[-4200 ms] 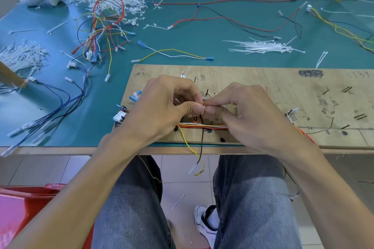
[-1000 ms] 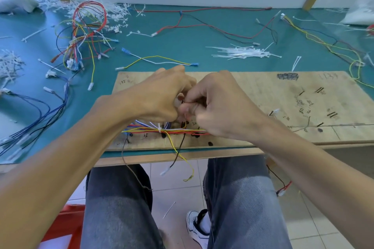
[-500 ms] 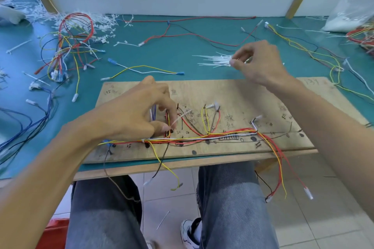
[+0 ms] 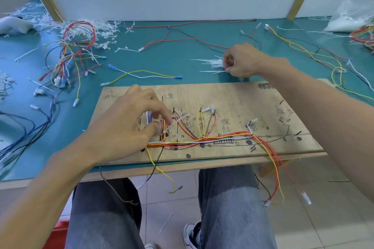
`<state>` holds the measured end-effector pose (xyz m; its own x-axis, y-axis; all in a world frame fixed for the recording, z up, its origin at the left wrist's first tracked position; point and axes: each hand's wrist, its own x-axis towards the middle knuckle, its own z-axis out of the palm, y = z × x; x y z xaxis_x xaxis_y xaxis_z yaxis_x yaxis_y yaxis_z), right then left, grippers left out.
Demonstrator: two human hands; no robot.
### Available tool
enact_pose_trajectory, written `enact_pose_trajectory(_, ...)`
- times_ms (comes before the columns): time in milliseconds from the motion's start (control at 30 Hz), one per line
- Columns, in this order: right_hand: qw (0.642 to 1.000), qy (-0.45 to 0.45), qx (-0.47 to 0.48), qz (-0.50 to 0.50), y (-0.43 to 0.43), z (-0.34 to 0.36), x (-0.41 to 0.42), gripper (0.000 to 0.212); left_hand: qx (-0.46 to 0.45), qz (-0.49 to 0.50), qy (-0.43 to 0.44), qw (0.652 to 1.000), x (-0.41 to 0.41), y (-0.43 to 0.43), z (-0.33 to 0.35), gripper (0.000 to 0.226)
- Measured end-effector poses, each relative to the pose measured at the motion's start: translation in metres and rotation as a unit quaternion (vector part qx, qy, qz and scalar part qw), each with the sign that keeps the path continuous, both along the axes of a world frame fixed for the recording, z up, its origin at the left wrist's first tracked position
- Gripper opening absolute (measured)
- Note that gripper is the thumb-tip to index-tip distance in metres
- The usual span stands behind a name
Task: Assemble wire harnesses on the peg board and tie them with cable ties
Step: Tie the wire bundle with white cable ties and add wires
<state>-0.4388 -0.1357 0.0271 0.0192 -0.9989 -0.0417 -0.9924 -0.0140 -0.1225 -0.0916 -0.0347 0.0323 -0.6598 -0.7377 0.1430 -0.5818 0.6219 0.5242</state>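
**Wire harness pinned on the board, one hand at the ties**

Wire harness lies along the near edge of the peg board, its red, yellow, white and orange wires running left to right between the pegs. The person's left hand sits over the left end of the board. Its thumb and forefinger are curled in and pinch the short branch of the harness that climbs towards the far edge. Just beside the thumb a white cable tie wraps this branch, its tail sticking up and to the right.

The right hand reaches past the far edge of the board onto the teal table. Its fingers are curled and closed on the right end of a heap of loose cable ties.

At the right end of the board the harness wires spill over the near edge and hang above the floor. A yellow and a black wire drop from the left end in the same way. Behind the board's far left corner lies a yellow-and-white lead. A tangled bundle of wires sits towards the back left corner of the table, with white clippings behind it. Blue wires run along the left edge. A plastic bag rests at the back right corner.
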Motion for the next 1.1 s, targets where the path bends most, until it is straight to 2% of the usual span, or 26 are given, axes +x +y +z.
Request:
enact_pose_trajectory(167, 1.000, -0.010, 0.008, 0.000, 0.005, 0.003, -0.006, 0.016, -0.010, 0.031, 0.024, 0.999, -0.001, 0.008, -0.001, 0.043)
enact_pose_trajectory(367, 0.996, -0.009, -0.085, -0.006, 0.013, 0.001, -0.014, 0.011, -0.032, 0.125, 0.107, 0.986, -0.009, 0.018, 0.000, 0.049)
enact_pose_trajectory(433, 0.989, -0.019, -0.147, 0.005, 0.016, 0.001, -0.014, 0.008, -0.059, 0.146, 0.123, 0.980, -0.014, 0.022, 0.003, 0.041)
enact_pose_trajectory(533, 0.963, -0.035, -0.250, 0.095, 0.035, 0.010, 0.003, 0.004, -0.124, 0.149, 0.142, 0.971, -0.026, 0.029, 0.011, 0.012)
enact_pose_trajectory(567, 0.949, -0.047, -0.278, 0.137, 0.045, 0.016, 0.014, 0.003, -0.144, 0.149, 0.131, 0.969, -0.031, 0.030, 0.014, 0.009)
enact_pose_trajectory(600, 0.936, -0.066, -0.296, 0.181, 0.056, 0.022, 0.028, 0.002, -0.160, 0.157, 0.110, 0.968, -0.036, 0.030, 0.017, 0.020)
enact_pose_trajectory(667, 0.912, -0.117, -0.301, 0.253, 0.081, 0.032, 0.059, 0.004, -0.175, 0.176, 0.059, 0.967, -0.044, 0.030, 0.024, 0.038)
enact_pose_trajectory(700, 0.902, -0.142, -0.295, 0.281, 0.093, 0.035, 0.073, 0.006, -0.184, 0.183, 0.041, 0.965, -0.047, 0.030, 0.026, 0.038)
enact_pose_trajectory(767, 0.888, -0.171, -0.280, 0.323, 0.113, 0.040, 0.094, 0.009, -0.199, 0.179, 0.036, 0.963, -0.046, 0.033, 0.028, 0.029)
enact_pose_trajectory(867, 0.888, -0.192, -0.249, 0.335, 0.130, 0.043, 0.105, 0.013, -0.200, 0.164, 0.086, 0.962, -0.038, 0.043, 0.025, 0.019)
enact_pose_trajectory(933, 0.888, -0.264, -0.217, 0.307, 0.137, 0.043, 0.106, 0.017, -0.198, 0.167, 0.127, 0.958, -0.030, 0.051, 0.023, 0.010)
enact_pose_trajectory(967, 0.881, -0.328, -0.196, 0.280, 0.141, 0.040, 0.108, 0.016, -0.189, 0.178, 0.149, 0.954, -0.027, 0.055, 0.021, 0.007)
enact_pose_trajectory(1033, 0.835, -0.481, -0.152, 0.221, 0.150, 0.033, 0.112, 0.013, -0.142, 0.198, 0.200, 0.949, -0.022, 0.063, 0.016, 0.007)
enact_pose_trajectory(1100, 0.765, -0.612, -0.115, 0.164, 0.159, 0.025, 0.117, 0.014, -0.093, 0.201, 0.240, 0.945, -0.021, 0.069, 0.011, 0.011)
